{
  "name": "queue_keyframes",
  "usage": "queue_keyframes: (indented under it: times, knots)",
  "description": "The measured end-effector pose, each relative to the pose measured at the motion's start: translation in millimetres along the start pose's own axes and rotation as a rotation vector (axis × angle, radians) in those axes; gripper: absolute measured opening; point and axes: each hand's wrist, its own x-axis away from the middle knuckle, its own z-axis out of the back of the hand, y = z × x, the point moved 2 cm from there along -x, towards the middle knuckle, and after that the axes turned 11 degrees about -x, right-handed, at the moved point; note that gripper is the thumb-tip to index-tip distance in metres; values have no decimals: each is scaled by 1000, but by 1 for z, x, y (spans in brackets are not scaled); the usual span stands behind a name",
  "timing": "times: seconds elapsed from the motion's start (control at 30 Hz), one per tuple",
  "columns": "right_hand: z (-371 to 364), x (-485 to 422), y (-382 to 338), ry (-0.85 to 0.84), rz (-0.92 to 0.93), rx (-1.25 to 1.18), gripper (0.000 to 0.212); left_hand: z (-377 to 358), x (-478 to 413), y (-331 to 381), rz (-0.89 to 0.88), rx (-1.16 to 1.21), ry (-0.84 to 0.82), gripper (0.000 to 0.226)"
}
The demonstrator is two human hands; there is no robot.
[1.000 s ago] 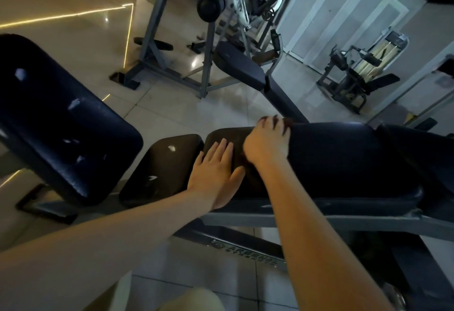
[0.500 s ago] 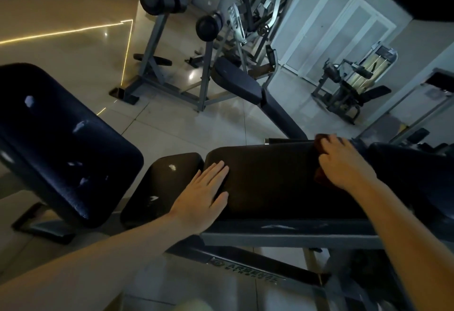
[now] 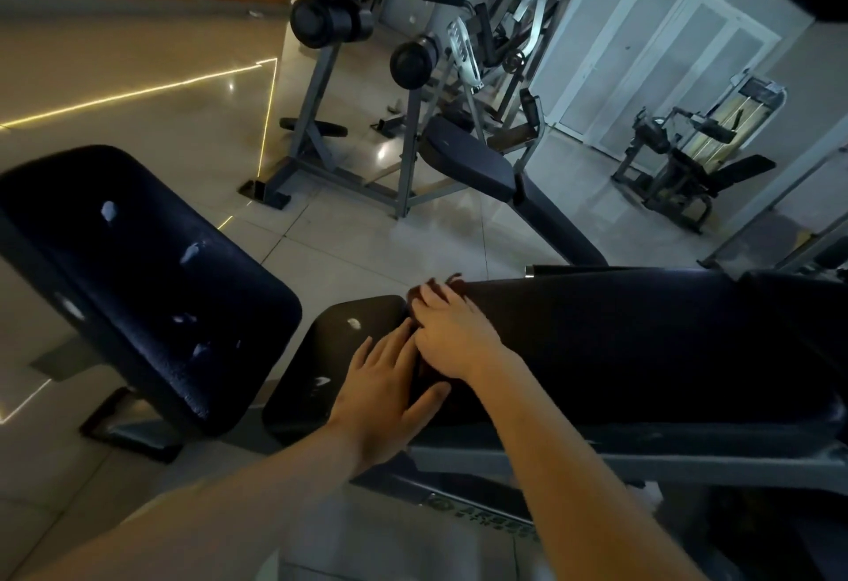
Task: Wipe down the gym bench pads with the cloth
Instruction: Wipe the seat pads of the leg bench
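Rightward the long pad lies open; torn backrest blocks left.

Grey weight machines stand on pale tiles near white doors.
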Motion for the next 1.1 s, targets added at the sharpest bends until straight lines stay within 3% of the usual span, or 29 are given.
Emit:
queue_keyframes:
  times: [0.1, 0.2, 0.33, 0.4, 0.47, 0.53, 0.63, 0.77, 0.83, 0.93, 1.1]
  knots:
    - [20, 20, 13, -167, 53, -61, 55, 0, 0, -3, 6, -81, -53, 90]
    - [54, 47, 51, -179, -20, -41, 56, -1, -3, -7, 46, -107, -87, 100]
    - [67, 46, 89, 35, -219, 34, 55, -5, -6, -8, 37, -114, -60, 104]
    - [50, 35, 76, 217, -369, 85, 59, -5, -5, -9, 36, -90, -32, 103]
    - [30, 23, 48, 285, -488, 57, 64, -5, -2, -9, 37, -66, -12, 99]
    - [12, 13, 21, 258, -433, 58, 67, -6, -1, -11, 36, -50, 10, 91]
    - [-4, 10, -3, 177, -203, 59, 67, -6, 1, -13, 47, 41, 66, 87]
    - [-3, 44, -6, -4, 15, -4, 58, -7, 5, -16, 5, 95, 166, 78]
    - [8, 71, 7, -66, 35, 26, 57, -7, 4, -15, -19, 58, 162, 76]
    - [38, 105, 48, 23, -89, 14, 57, -7, -1, -10, -17, -51, 59, 80]
    - [64, 129, 93, 304, -411, 27, 54, 0, -17, -1, -76, -4, -96, 59]
